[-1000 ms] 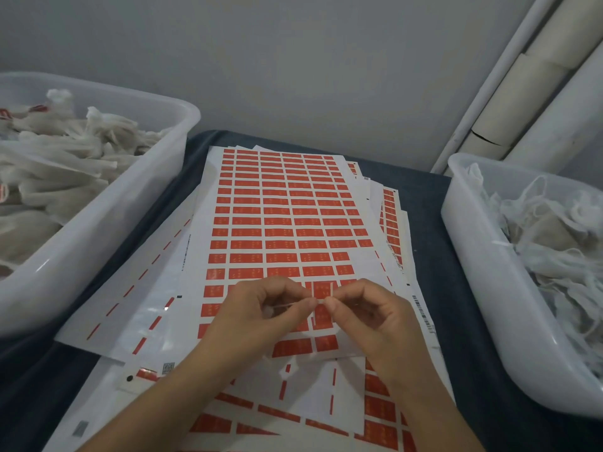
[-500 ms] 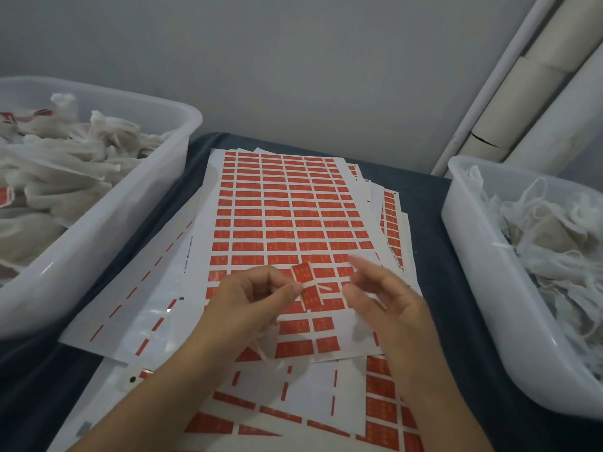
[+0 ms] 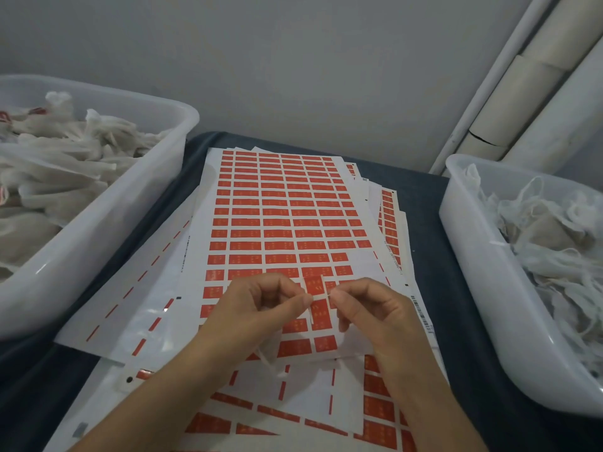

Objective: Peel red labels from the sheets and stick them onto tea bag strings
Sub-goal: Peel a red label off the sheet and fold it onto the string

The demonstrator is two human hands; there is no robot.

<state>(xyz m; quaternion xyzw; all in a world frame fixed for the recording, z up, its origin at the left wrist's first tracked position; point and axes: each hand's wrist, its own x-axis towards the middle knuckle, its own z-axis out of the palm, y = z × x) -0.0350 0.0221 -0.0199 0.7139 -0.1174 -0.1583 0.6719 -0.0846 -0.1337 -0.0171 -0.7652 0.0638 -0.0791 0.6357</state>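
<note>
A stack of white sheets with rows of red labels [image 3: 280,223] lies in the middle of the dark table. Above its near rows, my left hand [image 3: 261,308] and my right hand [image 3: 368,308] each pinch an end of a thin white tea bag string [image 3: 321,295]. A peeled red label [image 3: 314,285] stands upright on the string between my fingertips. The tea bag [image 3: 272,363] hangs under my left hand, mostly hidden; only a white bit shows below the wrist.
A white plastic tub [image 3: 98,230] at the left holds several tea bags, some with red labels. Another white tub [image 3: 483,288] at the right holds several tangled tea bags. Used backing sheets [image 3: 137,305] lie at the left and near edge. Pale pipes [image 3: 522,93] run up the back-right wall.
My right hand, open and apart half a second ago, has come back to pinch the string. The label now sits upright between both hands' fingertips.
</note>
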